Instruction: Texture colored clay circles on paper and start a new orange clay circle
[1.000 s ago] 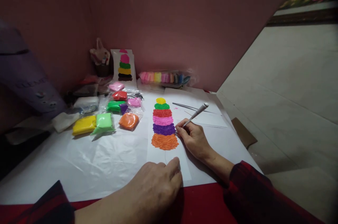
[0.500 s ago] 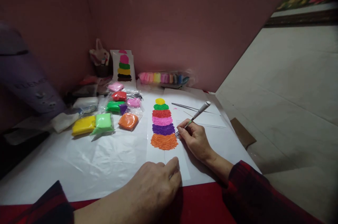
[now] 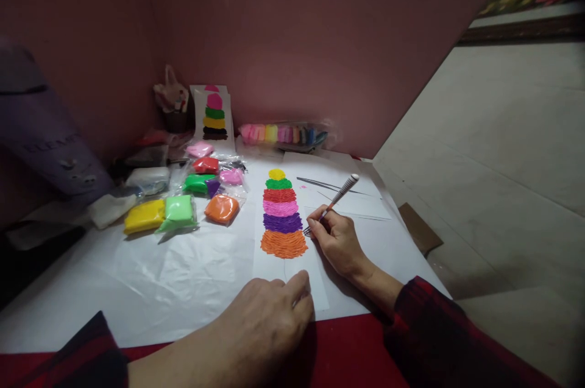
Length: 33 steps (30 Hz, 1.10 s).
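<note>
The right hand [image 3: 337, 239] was positioned immediately right of the six-band clay tower [image 3: 280, 209]. Its grip was closed to a pinch on one metal fork [image 3: 339, 195], low on the handle. The handle slanted up and away from the tower; the tines were at the tower's right edge, near the joint of the purple and orange bands. Tine contact could not be confirmed. The left hand [image 3: 274, 318] was below the tower, fingers curled; whether its grip held anything could not be determined.

The tower lay on one paper sheet [image 3: 265, 269] on the surface [image 3: 196, 296]. Bands, top to bottom, numbered six: yellow, green, red, pink, purple, orange.

Left of the tower were one yellow packet [image 3: 145, 217], one light green packet [image 3: 178, 210], one orange packet [image 3: 222, 209], one red packet [image 3: 205, 165] and two pink packets [image 3: 231, 176]. Beyond the tower lay one multicoloured clay pack [image 3: 283, 134]; left of that pack stood two banded cards [image 3: 214, 114], the rear one mostly hidden.
</note>
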Each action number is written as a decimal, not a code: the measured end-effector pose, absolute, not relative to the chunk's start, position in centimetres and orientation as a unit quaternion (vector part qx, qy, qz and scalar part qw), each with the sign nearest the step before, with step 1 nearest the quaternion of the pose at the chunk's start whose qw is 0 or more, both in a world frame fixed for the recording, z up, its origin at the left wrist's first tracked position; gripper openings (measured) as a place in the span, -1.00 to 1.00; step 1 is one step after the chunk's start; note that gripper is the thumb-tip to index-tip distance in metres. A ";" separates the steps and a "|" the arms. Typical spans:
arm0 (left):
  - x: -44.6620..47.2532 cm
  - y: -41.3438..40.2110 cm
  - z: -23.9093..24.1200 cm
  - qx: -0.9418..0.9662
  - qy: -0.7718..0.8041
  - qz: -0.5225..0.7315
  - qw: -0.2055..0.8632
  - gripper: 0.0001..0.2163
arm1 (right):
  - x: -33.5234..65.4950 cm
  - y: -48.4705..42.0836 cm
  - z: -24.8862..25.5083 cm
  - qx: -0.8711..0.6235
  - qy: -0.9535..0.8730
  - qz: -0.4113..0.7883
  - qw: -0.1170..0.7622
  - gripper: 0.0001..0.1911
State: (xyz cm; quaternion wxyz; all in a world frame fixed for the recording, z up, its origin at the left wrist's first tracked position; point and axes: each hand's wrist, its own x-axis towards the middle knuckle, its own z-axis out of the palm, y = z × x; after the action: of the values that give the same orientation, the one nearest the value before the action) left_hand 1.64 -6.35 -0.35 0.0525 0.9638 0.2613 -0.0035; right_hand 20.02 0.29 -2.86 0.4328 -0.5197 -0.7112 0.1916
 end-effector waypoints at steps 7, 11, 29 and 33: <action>1.6 -6.4 -0.2 0.964 0.259 -0.009 0.052 -0.83 | 20.0 0.0 -3.0 -0.492 -0.724 0.222 0.429 -0.85; 1.7 -6.5 0.0 0.963 0.263 -0.013 0.055 -0.82 | 20.0 0.1 -3.0 -0.504 -0.728 0.191 0.424 -0.84; 1.7 -6.4 -0.3 0.962 0.264 0.001 0.061 -0.83 | 20.1 -0.3 -2.8 -0.519 -0.724 0.164 0.424 -0.83; 1.6 -6.3 -0.1 0.963 0.261 -0.007 0.059 -0.83 | 20.1 -0.5 -2.8 -0.499 -0.733 0.197 0.418 -0.84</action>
State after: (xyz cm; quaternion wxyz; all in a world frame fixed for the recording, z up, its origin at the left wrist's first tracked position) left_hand 1.63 -6.32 -0.11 0.0593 0.9634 0.2612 -0.0069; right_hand 20.09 -0.51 -2.78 0.4178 -0.4994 -0.7330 0.1971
